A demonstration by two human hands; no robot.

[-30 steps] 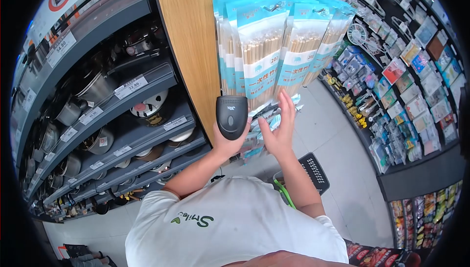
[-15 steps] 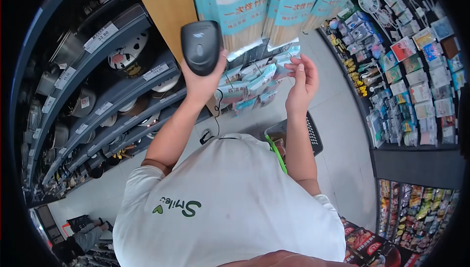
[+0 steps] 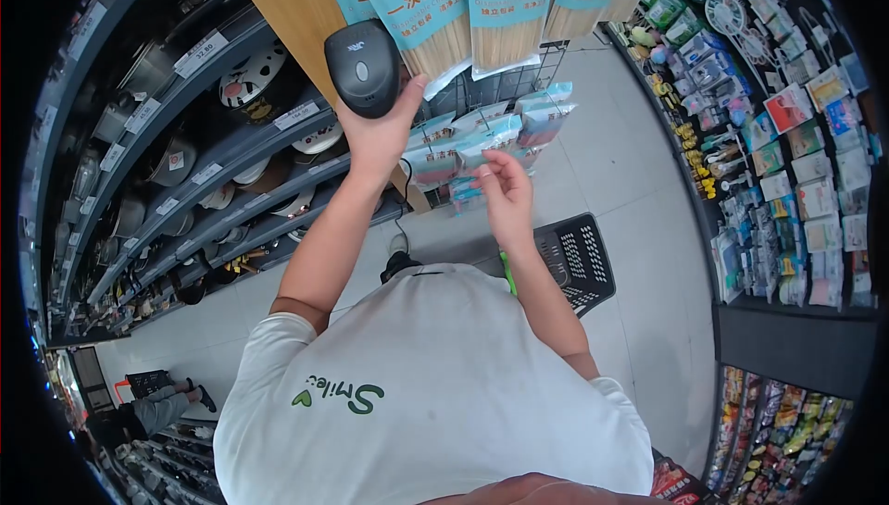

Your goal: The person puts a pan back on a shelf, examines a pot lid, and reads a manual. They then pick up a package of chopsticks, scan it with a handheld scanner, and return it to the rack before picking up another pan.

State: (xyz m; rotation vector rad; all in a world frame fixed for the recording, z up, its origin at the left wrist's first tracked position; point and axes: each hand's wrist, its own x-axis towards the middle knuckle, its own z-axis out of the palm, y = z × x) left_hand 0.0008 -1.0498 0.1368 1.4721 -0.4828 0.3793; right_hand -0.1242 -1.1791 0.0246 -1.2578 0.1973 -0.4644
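A black handheld scanner is gripped in my left hand, in front of a wooden panel. Right beside it hang long clear packs of bamboo chopsticks with light blue labels. My right hand is raised with its fingers loosely bent and apart, and nothing shows in it. Just behind that hand, small blue and pink packets hang on a black wire rack.
Curved shelves of pots stand at the left. A dark basket is on the floor below my right arm. Racks of small goods line the right. Another person is at the lower left.
My right hand has moved left and down, nearer the hanging packets. My left hand and the scanner have shifted slightly left. The view has shifted, showing more of the basket and the rack.
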